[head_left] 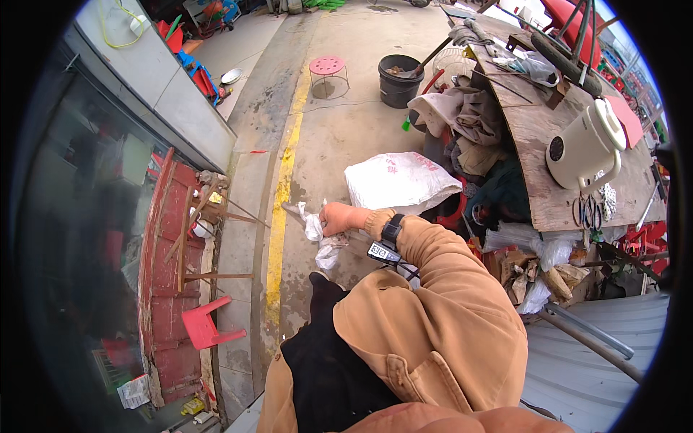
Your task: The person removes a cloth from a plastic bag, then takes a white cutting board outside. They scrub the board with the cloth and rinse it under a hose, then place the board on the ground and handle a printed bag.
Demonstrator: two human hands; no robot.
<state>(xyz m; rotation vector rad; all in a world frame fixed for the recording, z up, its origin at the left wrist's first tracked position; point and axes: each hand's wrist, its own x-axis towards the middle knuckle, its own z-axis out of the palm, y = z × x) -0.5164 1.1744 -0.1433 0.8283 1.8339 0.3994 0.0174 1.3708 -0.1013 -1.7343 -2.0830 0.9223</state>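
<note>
My right hand [344, 217], in a tan sleeve with a black strap at the wrist, is closed on a crumpled white plastic bag [313, 227]. Part of the bag hangs above the concrete floor, and more white plastic [328, 253] bunches below my fingers. What is inside cannot be made out. A grey pointed thing [293, 208] shows just left of the bag, too unclear to name. Beyond my wrist lies a white woven sack [398, 178] with red writing. My left hand is out of view.
On the right, a wooden table [522, 122] carries a cream electric kettle [579, 146] and scissors [587, 211]. Ahead stand a black bucket [400, 86] and a pink stool [327, 67]. A red plastic chair [208, 325] and a wooden frame [187, 238] are at left.
</note>
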